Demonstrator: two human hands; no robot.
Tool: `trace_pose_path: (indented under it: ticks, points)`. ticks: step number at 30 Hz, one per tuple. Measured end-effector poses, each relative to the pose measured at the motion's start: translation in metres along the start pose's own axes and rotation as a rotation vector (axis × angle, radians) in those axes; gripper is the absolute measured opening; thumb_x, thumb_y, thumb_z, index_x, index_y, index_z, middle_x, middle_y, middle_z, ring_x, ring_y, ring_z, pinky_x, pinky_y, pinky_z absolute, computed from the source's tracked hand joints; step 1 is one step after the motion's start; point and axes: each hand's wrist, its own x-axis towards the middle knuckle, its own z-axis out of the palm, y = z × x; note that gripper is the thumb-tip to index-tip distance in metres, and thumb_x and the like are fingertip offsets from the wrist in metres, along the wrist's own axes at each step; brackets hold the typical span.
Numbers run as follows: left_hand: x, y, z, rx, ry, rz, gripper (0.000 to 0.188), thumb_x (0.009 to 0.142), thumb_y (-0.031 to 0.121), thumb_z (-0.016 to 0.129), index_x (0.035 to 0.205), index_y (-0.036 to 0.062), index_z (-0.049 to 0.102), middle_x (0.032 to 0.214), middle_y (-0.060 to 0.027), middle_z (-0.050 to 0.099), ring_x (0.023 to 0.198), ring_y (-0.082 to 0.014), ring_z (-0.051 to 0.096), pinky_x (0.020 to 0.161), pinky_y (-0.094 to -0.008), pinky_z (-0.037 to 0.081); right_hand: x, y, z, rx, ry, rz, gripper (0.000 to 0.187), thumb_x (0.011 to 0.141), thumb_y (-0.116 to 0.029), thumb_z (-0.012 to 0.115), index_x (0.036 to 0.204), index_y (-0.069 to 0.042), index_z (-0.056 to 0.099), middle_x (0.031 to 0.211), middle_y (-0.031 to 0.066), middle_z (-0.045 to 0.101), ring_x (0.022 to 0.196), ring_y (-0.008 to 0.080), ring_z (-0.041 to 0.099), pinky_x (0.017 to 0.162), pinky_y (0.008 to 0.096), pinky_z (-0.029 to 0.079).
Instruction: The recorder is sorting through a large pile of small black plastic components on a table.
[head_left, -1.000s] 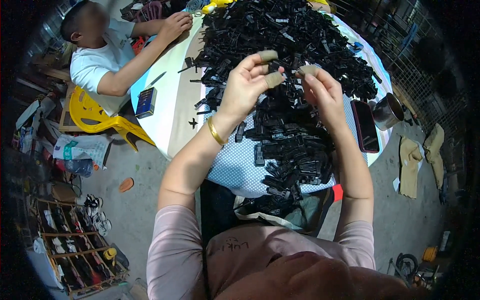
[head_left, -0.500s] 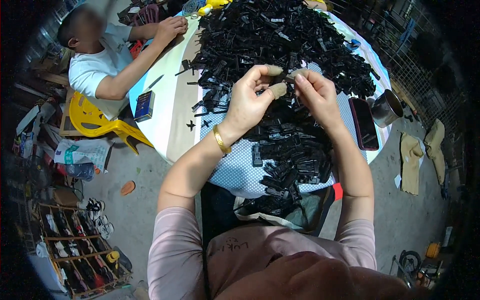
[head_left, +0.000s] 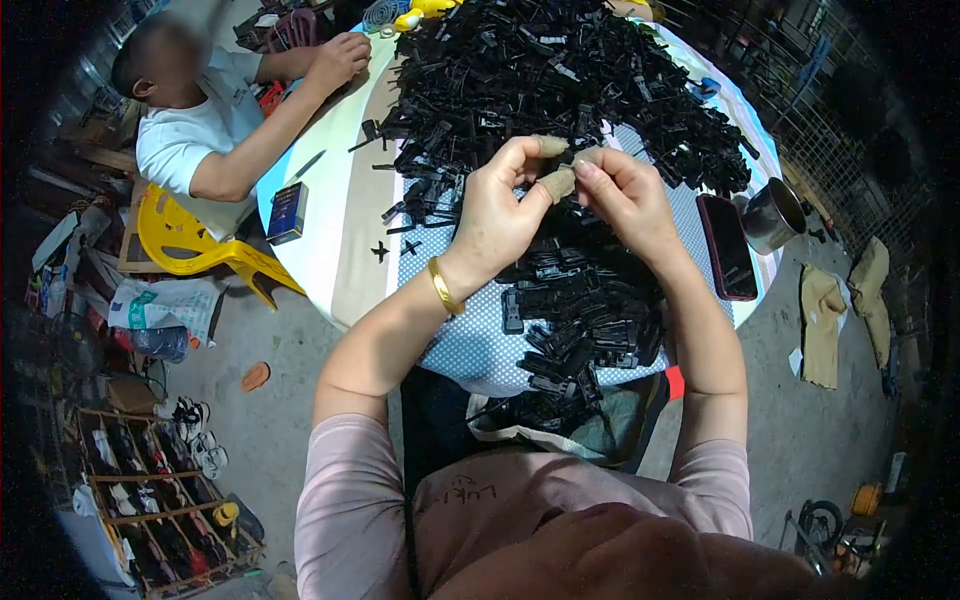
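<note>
My left hand (head_left: 505,205), with beige wraps on thumb and index finger and a gold bangle at the wrist, is closed in a pinch. Its fingertips meet those of my right hand (head_left: 625,200), which is pinched too. Between them is a small black plastic part (head_left: 567,160), mostly covered by the fingers; its exact shape cannot be made out. Beneath the hands lie black plastic buckles (head_left: 580,300) in a loose pile on the dotted cloth. A far bigger heap of black plastic parts (head_left: 530,75) spreads across the back of the round table.
To the right are a phone (head_left: 727,247) and a metal cup (head_left: 774,217). A small dark box (head_left: 288,213) and a knife (head_left: 305,166) lie left. A co-worker (head_left: 205,120) sits on a yellow chair (head_left: 185,240) at the left, arms on the table. An open bag (head_left: 610,425) with black parts hangs at my lap.
My hands have drawn closer together, the right moving slightly left and down, so the small black part shows less between the fingertips. The co-worker's hands have shifted a little.
</note>
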Motion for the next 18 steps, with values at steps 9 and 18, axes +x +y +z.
trace_pose_path:
  ticks: [9, 18]
  points:
    - [0.0, -0.001, 0.0, 0.237, 0.097, 0.212, 0.017, 0.074, 0.004, 0.062, 0.09, -0.0009, 0.057, 0.082, -0.0087, 0.062, 0.076, -0.0139, 0.06, 0.067, -0.0256, 0.048, -0.003, -0.001, 0.004, 0.008, -0.003, -0.002, 0.022, 0.087, -0.022, 0.049, 0.085, -0.003, 0.058, 0.061, -0.0047, 0.05, 0.049, 0.0005, 0.039, 0.043, 0.0155, 0.028]
    - [0.009, -0.001, 0.006, -0.173, 0.031, 0.049, 0.022, 0.086, 0.008, 0.05, 0.104, -0.0024, 0.042, 0.101, -0.0158, 0.054, 0.089, -0.0222, 0.058, 0.077, -0.0266, 0.047, 0.003, 0.001, -0.001, 0.099, -0.007, -0.041, 0.015, 0.082, -0.016, 0.057, 0.087, -0.002, 0.058, 0.07, -0.0022, 0.054, 0.058, 0.0033, 0.046, 0.05, 0.017, 0.036]
